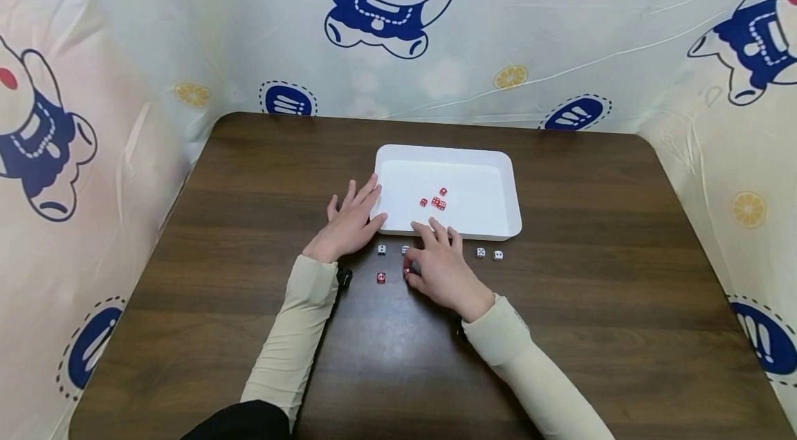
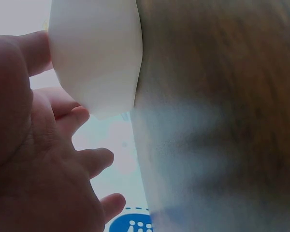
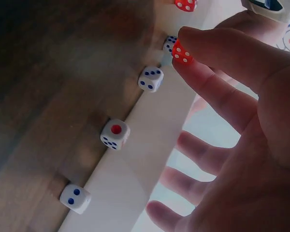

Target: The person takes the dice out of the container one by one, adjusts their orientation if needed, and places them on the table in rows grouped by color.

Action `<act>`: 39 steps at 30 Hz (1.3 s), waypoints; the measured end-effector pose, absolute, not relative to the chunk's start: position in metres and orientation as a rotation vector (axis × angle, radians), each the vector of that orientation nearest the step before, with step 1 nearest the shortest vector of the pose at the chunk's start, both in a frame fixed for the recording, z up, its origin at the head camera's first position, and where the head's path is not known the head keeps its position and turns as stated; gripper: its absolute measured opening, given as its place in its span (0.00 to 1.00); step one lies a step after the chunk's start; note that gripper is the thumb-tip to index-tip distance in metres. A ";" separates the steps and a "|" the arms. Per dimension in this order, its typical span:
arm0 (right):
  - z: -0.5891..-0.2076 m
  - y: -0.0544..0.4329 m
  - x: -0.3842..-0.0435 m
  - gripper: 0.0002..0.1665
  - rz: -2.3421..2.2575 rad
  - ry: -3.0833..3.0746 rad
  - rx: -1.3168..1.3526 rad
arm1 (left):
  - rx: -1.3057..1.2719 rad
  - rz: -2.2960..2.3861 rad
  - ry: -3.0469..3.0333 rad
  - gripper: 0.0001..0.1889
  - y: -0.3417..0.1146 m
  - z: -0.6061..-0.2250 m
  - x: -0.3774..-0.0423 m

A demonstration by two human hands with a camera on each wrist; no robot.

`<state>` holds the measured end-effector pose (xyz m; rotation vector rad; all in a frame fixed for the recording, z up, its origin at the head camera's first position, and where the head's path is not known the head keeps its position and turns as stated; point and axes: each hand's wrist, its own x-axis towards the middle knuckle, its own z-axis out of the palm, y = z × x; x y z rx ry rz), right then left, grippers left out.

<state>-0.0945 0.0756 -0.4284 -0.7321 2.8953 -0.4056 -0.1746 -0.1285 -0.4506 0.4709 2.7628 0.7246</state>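
Though small, red die [image 3: 182,53] between fingers [image 3: 218,91]

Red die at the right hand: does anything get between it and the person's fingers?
Nothing visible does. The right hand pinches the red die directly in its fingers. A white die shows partly behind it in the right wrist view, but not between.

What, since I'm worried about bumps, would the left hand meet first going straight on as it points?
The left hand would likely meet the white tray first, at its left side, though the hand's exact height there is unclear.
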 end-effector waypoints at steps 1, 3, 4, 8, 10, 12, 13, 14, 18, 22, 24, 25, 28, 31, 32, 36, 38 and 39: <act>-0.429 0.075 -0.094 0.06 -0.404 2.898 -0.733 | 0.472 0.727 2.763 0.33 -0.129 -0.450 -0.174; -0.430 0.075 -0.094 0.05 -0.395 2.900 -0.735 | 0.473 0.730 2.764 0.33 -0.129 -0.450 -0.174; -0.431 0.075 -0.094 0.05 -0.389 2.900 -0.734 | 0.473 0.728 2.764 0.33 -0.129 -0.450 -0.174; -0.435 0.073 -0.093 0.04 -0.360 2.911 -0.737 | 0.476 0.713 2.766 0.33 -0.129 -0.450 -0.175; -0.436 0.072 -0.093 0.04 -0.351 2.919 -0.740 | 0.476 0.714 2.766 0.33 -0.129 -0.450 -0.174; -0.438 0.072 -0.093 0.04 -0.351 2.927 -0.744 | 0.472 0.721 2.762 0.33 -0.129 -0.449 -0.174; -0.438 0.071 -0.093 0.04 -0.352 2.930 -0.743 | 0.470 0.724 2.761 0.33 -0.128 -0.449 -0.173; -0.438 0.071 -0.092 0.04 -0.351 2.932 -0.742 | 0.467 0.727 2.760 0.33 -0.128 -0.448 -0.173; -0.438 0.069 -0.092 0.03 -0.354 2.941 -0.746 | 0.464 0.719 2.767 0.33 -0.128 -0.448 -0.173; -0.438 0.068 -0.091 0.03 -0.333 2.945 -0.748 | 0.470 0.718 2.771 0.33 -0.128 -0.449 -0.173; -0.438 0.068 -0.091 0.03 -0.319 2.942 -0.742 | 0.470 0.720 2.771 0.33 -0.128 -0.449 -0.173; -0.439 0.068 -0.091 0.03 -0.310 2.943 -0.740 | 0.471 0.721 2.772 0.33 -0.128 -0.449 -0.173; -0.440 0.068 -0.090 0.03 -0.298 2.951 -0.740 | 0.469 0.721 2.776 0.33 -0.128 -0.449 -0.172; -0.440 0.067 -0.090 0.03 -0.291 2.961 -0.742 | 0.466 0.720 2.780 0.33 -0.127 -0.449 -0.172; -0.441 0.067 -0.090 0.04 -0.290 2.963 -0.742 | 0.465 0.719 2.781 0.33 -0.127 -0.449 -0.172; -0.442 0.067 -0.091 0.07 -0.279 2.963 -0.733 | 0.462 0.722 2.776 0.33 -0.127 -0.449 -0.172; -0.442 0.067 -0.091 0.09 -0.278 2.959 -0.726 | 0.461 0.724 2.774 0.33 -0.127 -0.449 -0.172; -0.442 0.067 -0.091 0.10 -0.277 2.957 -0.723 | 0.461 0.725 2.774 0.33 -0.127 -0.449 -0.172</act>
